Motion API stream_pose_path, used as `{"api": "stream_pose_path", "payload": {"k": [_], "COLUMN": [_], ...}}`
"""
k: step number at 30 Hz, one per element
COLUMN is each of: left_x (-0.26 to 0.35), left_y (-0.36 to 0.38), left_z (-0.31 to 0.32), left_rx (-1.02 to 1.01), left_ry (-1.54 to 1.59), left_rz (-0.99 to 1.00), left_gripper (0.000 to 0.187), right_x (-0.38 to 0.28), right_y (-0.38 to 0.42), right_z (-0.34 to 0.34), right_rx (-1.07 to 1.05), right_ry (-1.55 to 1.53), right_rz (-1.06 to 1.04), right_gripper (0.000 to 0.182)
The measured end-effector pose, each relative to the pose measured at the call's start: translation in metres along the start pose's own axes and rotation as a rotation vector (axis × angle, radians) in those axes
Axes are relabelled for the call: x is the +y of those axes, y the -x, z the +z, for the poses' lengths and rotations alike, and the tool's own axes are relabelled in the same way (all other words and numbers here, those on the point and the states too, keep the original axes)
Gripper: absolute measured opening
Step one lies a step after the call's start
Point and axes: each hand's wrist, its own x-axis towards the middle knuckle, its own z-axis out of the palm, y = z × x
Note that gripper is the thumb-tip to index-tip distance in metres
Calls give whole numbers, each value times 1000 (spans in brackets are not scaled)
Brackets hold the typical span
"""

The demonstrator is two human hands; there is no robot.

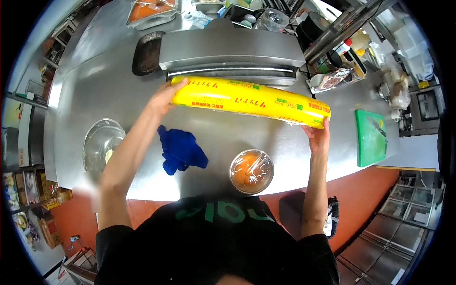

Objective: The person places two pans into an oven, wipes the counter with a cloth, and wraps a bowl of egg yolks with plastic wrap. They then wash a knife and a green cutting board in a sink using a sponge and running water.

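Note:
A long yellow roll of plastic wrap [251,101] with red and green print is held across the counter, tilted slightly down to the right. My left hand [164,99] grips its left end, and my right hand [318,137] is closed on its right end from below. Behind the roll stands a steel wrap dispenser [232,47]. Nearer to me, a round bowl [251,172] of orange food sits with clear film over its top. A crumpled blue cloth [181,149] lies left of that bowl.
An empty-looking clear bowl [95,142] with something pale inside stands at the left. A dark oblong pan [146,54] lies beside the dispenser. To the right are a green cutting board [365,147] with a knife [378,127]. A tray of orange food [152,12] is at the back.

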Motion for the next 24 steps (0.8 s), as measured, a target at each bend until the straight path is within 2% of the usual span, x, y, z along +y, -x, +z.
{"api": "stream_pose_path", "payload": {"k": [1, 3, 4, 5, 7, 8, 11, 12, 13, 15, 16, 17, 20, 21, 22, 24], "left_x": [1, 24, 30, 40, 52, 48, 37, 49, 54, 81, 91, 103, 129, 132, 132, 128], "left_y": [-21, -42, -49, -50, -54, -58, -89, -82, -72, -48, -57, -47, -41, -40, -40, -45], "left_z": [-2, 5, 11, 11, 13, 14, -5, -7, -5, -9, -15, -11, -4, -3, -2, -5], "left_rx": [-13, 246, 438, 425, 478, 394, 258, 305, 343, 236, 194, 151, 242, 295, 347, 293], "left_ry": [6, 337, 576, 581, 823, 899, 910, 887, 895, 794, 823, 811, 812, 822, 829, 814], "left_rz": [6, 115, 66, 66, -78, 15, -9, -181, 69, 205, 177, 281, 304, 263, 219, 238], "left_gripper": [64, 60, 50, 50, 45, 46, 44, 40, 37, 32, 30, 31, 34, 34, 35, 35], "right_x": [-1, -3, 0, 2, 9, 13, 10, 6, 3, 6, 10, 11, 2, -16, -19, -30], "right_y": [5, 15, 17, 18, 17, 16, 22, 23, 24, 20, 12, -1, -44, -25, -40, -63], "right_z": [1, 9, 6, 3, -7, -15, -9, 4, 18, 30, 34, 41, 57, 107, 103, 110], "right_rx": [4, -7, 28, 33, 73, 42, 79, 83, 104, 121, 137, 142, 69, 52, -30, -118], "right_ry": [7, -1, 15, 20, 37, 13, 100, 102, 104, 97, 89, 81, 121, 114, 111, 119], "right_rz": [-13, -53, -71, -83, -86, -114, -115, -127, -124, -105, -83, -68, -78, -51, -61, -51], "right_gripper": [53, 53, 53, 53, 54, 55, 55, 55, 56, 58, 58, 58, 58, 57, 56, 54]}}
